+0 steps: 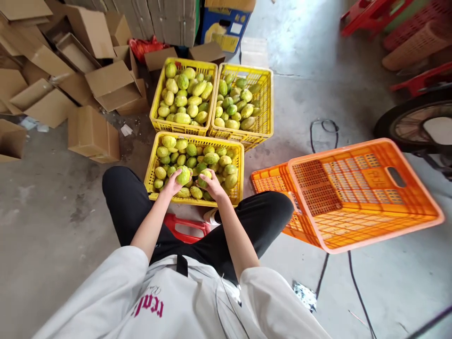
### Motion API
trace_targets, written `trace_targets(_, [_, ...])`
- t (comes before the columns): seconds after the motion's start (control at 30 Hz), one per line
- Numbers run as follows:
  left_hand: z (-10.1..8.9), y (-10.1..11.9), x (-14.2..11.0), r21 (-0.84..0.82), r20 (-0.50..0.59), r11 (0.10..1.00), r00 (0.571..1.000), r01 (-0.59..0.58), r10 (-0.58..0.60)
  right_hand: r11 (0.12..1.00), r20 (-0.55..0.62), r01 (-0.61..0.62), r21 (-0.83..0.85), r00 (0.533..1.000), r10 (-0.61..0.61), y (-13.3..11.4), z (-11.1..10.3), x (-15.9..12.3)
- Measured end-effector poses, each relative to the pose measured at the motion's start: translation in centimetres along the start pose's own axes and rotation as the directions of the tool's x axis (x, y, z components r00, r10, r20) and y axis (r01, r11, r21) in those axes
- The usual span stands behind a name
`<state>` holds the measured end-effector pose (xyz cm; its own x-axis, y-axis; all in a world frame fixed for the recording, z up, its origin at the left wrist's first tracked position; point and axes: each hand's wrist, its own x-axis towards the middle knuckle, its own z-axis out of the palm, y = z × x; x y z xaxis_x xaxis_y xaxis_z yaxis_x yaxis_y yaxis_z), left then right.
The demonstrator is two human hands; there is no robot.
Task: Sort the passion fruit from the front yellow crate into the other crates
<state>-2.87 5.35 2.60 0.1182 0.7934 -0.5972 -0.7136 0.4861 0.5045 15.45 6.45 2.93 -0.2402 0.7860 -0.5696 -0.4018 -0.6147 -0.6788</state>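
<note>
I sit over a yellow crate (237,155) full of green-yellow fruits. My left hand (172,184) is closed around one green fruit (183,175) at the crate's near side. My right hand (213,185) grips another green fruit (205,176) just beside it. Both hands are over the near edge of the crate, close together. Two more yellow crates, the back left crate (154,109) and the back right crate (265,101), stand behind, also filled with the same fruits.
Two stacked orange crates (370,197) with nothing in them sit tilted to my right. Cardboard boxes (93,134) pile up at the left and back. A red stool (187,228) is under me. Cables (323,126) run across the concrete floor; a wheel (416,122) stands far right.
</note>
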Motion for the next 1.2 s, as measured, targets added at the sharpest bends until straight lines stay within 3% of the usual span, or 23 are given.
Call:
trace_targets(0.1, [0.7,0.2,-1.8,0.065,0.08,0.998,0.997,-0.007,0.001,0.995,-0.043,0.071,0.068,0.997,-0.069,-1.0,0.5,-2.2])
trace_targets(0.3, [1.8,-0.5,-5.3,0.216,0.071,0.972,0.995,-0.089,0.075,0.962,-0.043,0.127,0.24,0.992,-0.12,0.2,0.5,-4.6])
trace_targets(0.47, [1.0,-2.2,-5.8,0.323,-0.109,0.938,0.98,-0.123,0.166,0.972,-0.186,0.104,0.212,0.98,-0.064,2.6,0.2,-4.2])
trace_targets(0.57, [0.5,-2.4,-5.5,0.271,-0.165,0.953,0.969,-0.135,0.184,0.973,-0.206,0.1,0.209,0.977,-0.057,2.9,-0.1,-3.9])
trace_targets(0.7, [0.3,-1.5,-5.4,0.107,-0.072,0.992,0.994,-0.071,0.079,0.96,-0.05,0.041,0.277,0.998,-0.029,2.2,-0.4,-4.2])
trace_targets(0.8, [0.4,-1.1,-5.5,-0.03,0.006,1.0,1.0,0.0,0.0,0.954,0.043,0.057,0.294,0.996,-0.072,1.8,-0.4,-4.7])
trace_targets(1.0, [0.1,-1.9,-5.2,-0.103,-0.06,0.993,0.997,-0.062,0.056,0.933,0.042,0.079,0.351,0.994,-0.1,1.8,-0.2,-5.2])
trace_targets(1.1, [-0.3,-2.1,-4.9,-0.074,-0.082,0.997,0.996,-0.025,0.018,0.925,0.048,0.108,0.365,0.99,-0.134,2.2,-0.2,-5.0])
trace_targets(1.2, [-0.5,-2.3,-4.7,-0.002,-0.095,0.999,0.995,0.033,-0.033,0.947,-0.027,0.091,0.309,0.996,-0.087,2.9,-0.2,-4.3])
